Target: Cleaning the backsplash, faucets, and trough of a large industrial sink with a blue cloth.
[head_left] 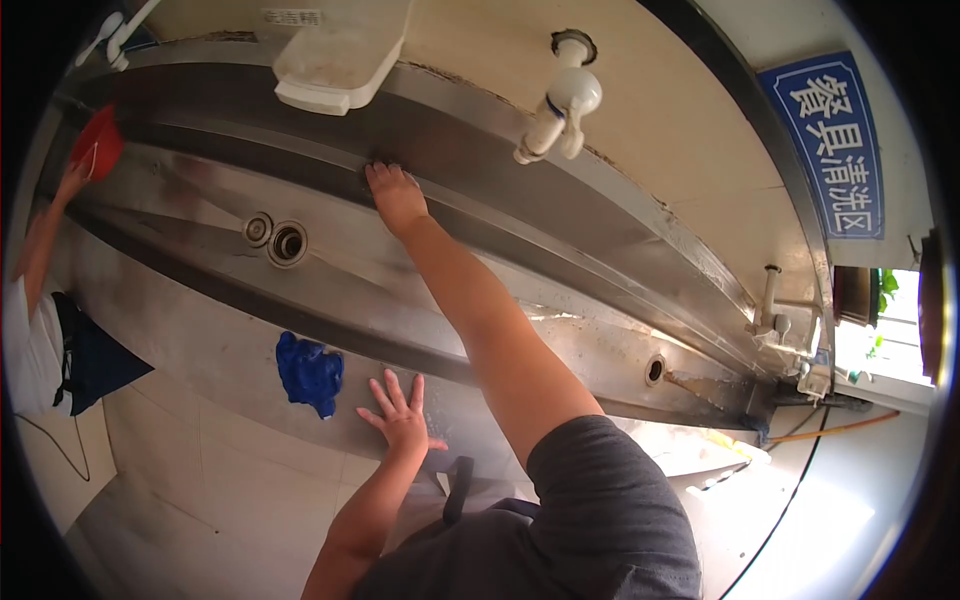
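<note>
My right hand (397, 196) reaches across a long stainless steel trough sink (187, 300) to the ledge along its back wall. Its fingers are bent down on that ledge. A small pale bit shows by the fingertips, but whether the hand holds it is hidden. My left hand (402, 416) lies with fingers spread on the sink's broad front rim, holding nothing. Left of it, on the same rim, is a crumpled, wet-looking blue cloth or rubber glove (309, 373). In the basin, a round drain strainer (258, 229) sits beside the open drain hole (287, 243).
At the far left a co-worker's hand (71, 180) holds a red plastic bucket (99, 142). White taps (562, 105) and a white plastic holder (337, 60) project above the sink. A second drain (655, 369) is at the right. A blue sign (832, 150) bears writing.
</note>
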`<action>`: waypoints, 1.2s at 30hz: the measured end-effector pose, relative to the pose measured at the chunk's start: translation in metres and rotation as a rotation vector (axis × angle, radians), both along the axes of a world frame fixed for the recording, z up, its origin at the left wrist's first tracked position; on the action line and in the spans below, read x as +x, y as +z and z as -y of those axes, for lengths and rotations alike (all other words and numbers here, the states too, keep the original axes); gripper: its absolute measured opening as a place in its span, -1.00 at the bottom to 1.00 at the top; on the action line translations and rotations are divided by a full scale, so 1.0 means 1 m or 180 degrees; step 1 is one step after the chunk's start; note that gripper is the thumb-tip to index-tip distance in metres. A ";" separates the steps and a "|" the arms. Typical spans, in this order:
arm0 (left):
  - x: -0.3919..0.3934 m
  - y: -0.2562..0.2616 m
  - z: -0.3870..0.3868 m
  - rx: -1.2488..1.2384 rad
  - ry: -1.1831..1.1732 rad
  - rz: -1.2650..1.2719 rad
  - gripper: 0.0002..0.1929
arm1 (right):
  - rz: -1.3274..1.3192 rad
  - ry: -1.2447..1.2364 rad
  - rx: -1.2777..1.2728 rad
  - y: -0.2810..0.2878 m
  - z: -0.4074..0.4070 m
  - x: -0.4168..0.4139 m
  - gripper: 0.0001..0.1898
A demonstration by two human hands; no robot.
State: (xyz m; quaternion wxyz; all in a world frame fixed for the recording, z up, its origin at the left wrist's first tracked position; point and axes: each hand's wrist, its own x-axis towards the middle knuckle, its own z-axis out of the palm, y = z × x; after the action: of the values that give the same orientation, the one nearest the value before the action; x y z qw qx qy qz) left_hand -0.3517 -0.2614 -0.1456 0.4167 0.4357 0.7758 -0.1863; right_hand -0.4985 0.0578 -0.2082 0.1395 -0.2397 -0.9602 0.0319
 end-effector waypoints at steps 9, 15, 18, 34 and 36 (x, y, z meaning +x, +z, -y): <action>0.001 0.005 0.002 0.0211 0.0150 -0.0104 0.57 | 0.0065 -0.0955 -0.0247 -0.027 -0.022 0.269 -0.47; 0.005 0.009 -0.008 0.0050 0.0076 -0.0087 0.59 | -0.0009 -0.1809 0.0093 -0.010 -0.030 0.417 -0.45; 0.007 0.011 -0.011 -0.0168 0.0037 -0.0163 0.60 | -0.0417 -0.1983 0.0135 -0.030 -0.025 0.397 -0.45; 0.018 0.007 -0.014 -0.0493 -0.0064 -0.0545 0.65 | -0.0678 -0.1077 0.0086 -0.043 -0.025 0.319 -0.53; 0.019 0.012 -0.016 -0.0468 -0.0018 -0.0557 0.66 | -0.0570 -0.1417 0.0251 -0.040 -0.038 0.420 -0.52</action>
State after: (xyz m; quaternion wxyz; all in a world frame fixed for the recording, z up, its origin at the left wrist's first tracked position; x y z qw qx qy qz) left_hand -0.3325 -0.2451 -0.1333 0.3776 0.3883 0.7922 -0.2812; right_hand -0.0782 0.0956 -0.2479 0.2369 -0.4360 -0.8681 -0.0160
